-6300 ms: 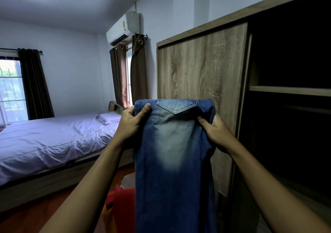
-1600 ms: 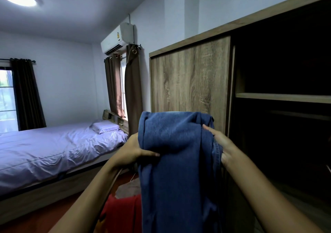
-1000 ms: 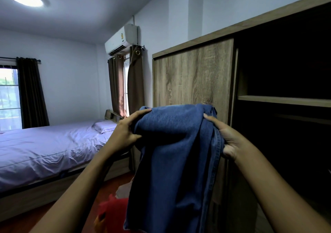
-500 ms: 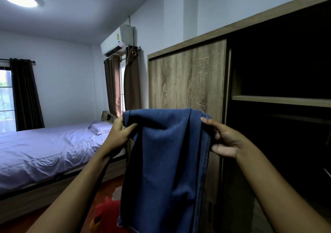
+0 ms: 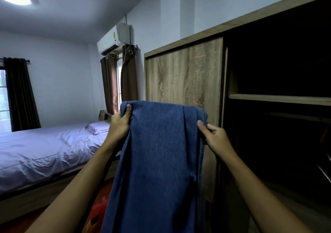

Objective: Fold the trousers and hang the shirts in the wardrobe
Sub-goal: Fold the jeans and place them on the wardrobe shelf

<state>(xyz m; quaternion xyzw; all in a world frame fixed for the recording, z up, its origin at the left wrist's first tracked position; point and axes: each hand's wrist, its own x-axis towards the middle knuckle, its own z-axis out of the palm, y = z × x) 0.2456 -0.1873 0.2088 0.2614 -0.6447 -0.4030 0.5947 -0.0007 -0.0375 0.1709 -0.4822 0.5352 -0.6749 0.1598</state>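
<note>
Blue denim trousers hang doubled over in front of me, folded edge on top, the rest dropping out of the frame's bottom. My left hand grips the top left corner, thumb over the front of the cloth. My right hand pinches the top right edge, slightly lower. The wooden wardrobe stands right behind the trousers; its right half is open and dark, with a shelf at about hand height.
A bed with pale purple sheets and a pillow stands to the left. Red cloth lies low by my left forearm. Curtained windows and an air conditioner are on the far walls.
Since the first frame the trousers were doubled over, hiding the pocket side. In the last second my hands pulled apart, spreading the folded top edge flat; my left thumb now lies over the front.
</note>
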